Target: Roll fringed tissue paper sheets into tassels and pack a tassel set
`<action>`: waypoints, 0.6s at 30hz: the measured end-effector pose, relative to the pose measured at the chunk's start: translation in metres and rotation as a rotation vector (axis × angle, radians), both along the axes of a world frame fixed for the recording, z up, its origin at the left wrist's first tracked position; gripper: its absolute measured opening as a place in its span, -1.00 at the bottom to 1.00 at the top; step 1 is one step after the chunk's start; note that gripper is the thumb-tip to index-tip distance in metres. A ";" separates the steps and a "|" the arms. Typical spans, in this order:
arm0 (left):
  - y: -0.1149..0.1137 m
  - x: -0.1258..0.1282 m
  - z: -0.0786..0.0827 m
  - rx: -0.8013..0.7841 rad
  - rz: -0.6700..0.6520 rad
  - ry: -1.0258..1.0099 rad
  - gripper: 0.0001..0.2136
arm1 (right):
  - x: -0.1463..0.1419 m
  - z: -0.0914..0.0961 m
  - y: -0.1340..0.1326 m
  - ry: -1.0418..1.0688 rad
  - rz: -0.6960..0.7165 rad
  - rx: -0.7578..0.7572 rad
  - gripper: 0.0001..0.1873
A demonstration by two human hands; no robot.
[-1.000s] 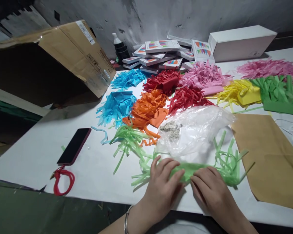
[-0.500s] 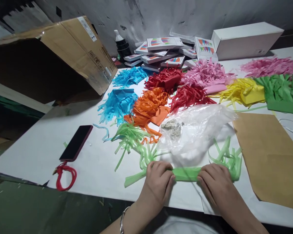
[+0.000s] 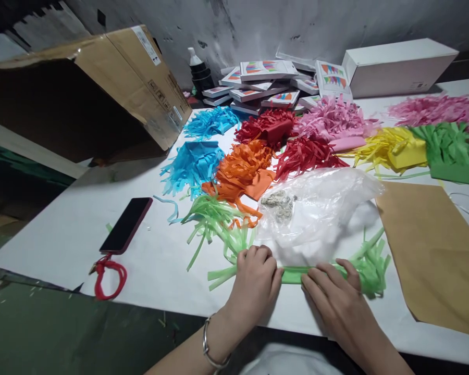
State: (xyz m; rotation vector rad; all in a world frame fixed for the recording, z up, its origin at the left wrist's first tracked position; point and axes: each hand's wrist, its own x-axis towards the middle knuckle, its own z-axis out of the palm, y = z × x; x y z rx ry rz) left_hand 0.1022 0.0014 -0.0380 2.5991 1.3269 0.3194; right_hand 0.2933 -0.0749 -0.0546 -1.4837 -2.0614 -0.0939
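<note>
A light green tissue-paper fringe (image 3: 291, 275) lies along the near part of the table, its cut strips splaying out at both ends. My left hand (image 3: 257, 278) is closed over the left part of its solid band, fingers curled on the paper. On the right part rests my right hand (image 3: 334, 291), fingers stretched and somewhat apart, touching the band. Just beyond both hands lies a crumpled clear plastic bag (image 3: 316, 208) with a small greyish clump (image 3: 280, 204) in it or under it; I cannot tell which. More light green strips (image 3: 214, 216) spread out left of the bag.
Blue (image 3: 193, 164), orange (image 3: 244, 166), red (image 3: 307, 156), pink (image 3: 334, 122), yellow (image 3: 396, 148) and green (image 3: 453, 151) fringes lie behind. A phone (image 3: 127, 225), brown sheet (image 3: 430, 250), cardboard box (image 3: 133, 83), stacked flat boxes (image 3: 268, 70) and white box (image 3: 400, 70) surround them.
My right hand has shifted left along the green band and its fingers have spread. The strips at the right end are more bunched. My left hand keeps its hold.
</note>
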 end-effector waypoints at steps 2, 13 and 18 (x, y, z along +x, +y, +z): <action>-0.002 -0.004 0.000 -0.004 -0.010 -0.110 -0.93 | -0.003 -0.003 -0.001 0.024 0.035 -0.021 -0.71; -0.012 -0.007 -0.009 0.011 -0.231 -0.357 -0.87 | -0.018 -0.003 0.005 0.013 0.085 -0.057 -0.65; -0.012 -0.018 -0.005 -0.082 -0.183 -0.320 -0.88 | 0.012 -0.010 -0.004 0.033 0.061 -0.078 -0.70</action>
